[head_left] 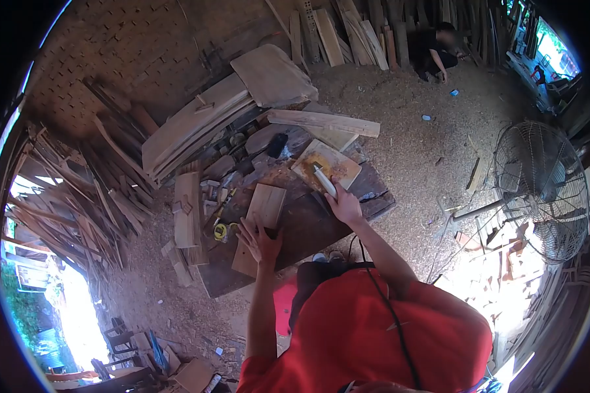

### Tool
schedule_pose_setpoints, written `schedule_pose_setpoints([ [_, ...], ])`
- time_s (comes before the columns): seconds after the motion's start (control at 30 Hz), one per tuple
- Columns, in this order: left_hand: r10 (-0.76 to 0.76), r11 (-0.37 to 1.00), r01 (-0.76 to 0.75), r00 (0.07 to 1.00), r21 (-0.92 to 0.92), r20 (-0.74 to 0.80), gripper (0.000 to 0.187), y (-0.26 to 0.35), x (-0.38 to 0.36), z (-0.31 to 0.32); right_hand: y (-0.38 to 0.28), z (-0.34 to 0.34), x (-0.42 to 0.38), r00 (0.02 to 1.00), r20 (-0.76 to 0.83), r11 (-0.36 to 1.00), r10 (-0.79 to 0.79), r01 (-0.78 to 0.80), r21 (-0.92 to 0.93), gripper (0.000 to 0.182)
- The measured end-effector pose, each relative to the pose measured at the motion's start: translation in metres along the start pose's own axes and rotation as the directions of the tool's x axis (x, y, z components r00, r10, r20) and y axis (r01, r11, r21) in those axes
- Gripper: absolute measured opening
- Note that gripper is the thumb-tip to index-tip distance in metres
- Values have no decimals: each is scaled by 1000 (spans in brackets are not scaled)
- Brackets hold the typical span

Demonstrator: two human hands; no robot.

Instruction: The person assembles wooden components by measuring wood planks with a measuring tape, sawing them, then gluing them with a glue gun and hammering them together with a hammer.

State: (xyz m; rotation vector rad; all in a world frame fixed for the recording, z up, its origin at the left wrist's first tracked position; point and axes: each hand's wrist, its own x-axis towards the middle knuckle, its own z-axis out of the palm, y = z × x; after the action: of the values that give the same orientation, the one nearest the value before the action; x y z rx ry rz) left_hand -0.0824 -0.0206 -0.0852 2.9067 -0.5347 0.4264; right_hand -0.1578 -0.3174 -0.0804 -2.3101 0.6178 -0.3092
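My left hand (261,245) lies with spread fingers on a wooden board (267,202) that slants across the dark workbench (308,232). In my right hand (346,208) is a slim white tube (324,181) with a narrow dark tip; my fingers wrap its lower end. The tip points away from me over a square, stained wooden board (344,169). Left of my left hand sits a yellow tape measure (221,231). Farther back on the bench is a black object (277,145).
Long planks (193,124) are stacked beyond the bench, with scrap wood piled at left. A large wire-caged fan (541,190) stands at right. Another person (432,52) crouches at the back near upright boards (331,39). A black cord (393,314) hangs over my red shirt.
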Motion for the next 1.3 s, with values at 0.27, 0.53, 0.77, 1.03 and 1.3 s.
schedule_pose_setpoints([
  [0.27, -30, 999, 30, 1000, -26, -1, 95, -11, -10, 24, 6, 8, 1, 999, -40, 999, -33, 32, -20, 69],
  [0.53, 87, 991, -88, 996, -103, -20, 94, -21, -18, 10, 0, 4, 3, 1000, -3, 1000, 12, -12, 3, 64],
  [0.77, 44, 975, -54, 998, -216, -51, 87, -22, -14, 4, -1, 1, 4, 1000, -6, 999, -6, 6, 35, 63],
  [1.03, -257, 823, 176, 963, -540, -77, 38, -35, 14, 18, 1, 1, 3, 1000, 0, 998, -1, 1, 59, 63],
  [1.3, -194, 766, 99, 978, -636, -82, 26, -10, 64, 11, -2, -2, 2, 1000, 10, 999, 22, -22, 40, 62],
])
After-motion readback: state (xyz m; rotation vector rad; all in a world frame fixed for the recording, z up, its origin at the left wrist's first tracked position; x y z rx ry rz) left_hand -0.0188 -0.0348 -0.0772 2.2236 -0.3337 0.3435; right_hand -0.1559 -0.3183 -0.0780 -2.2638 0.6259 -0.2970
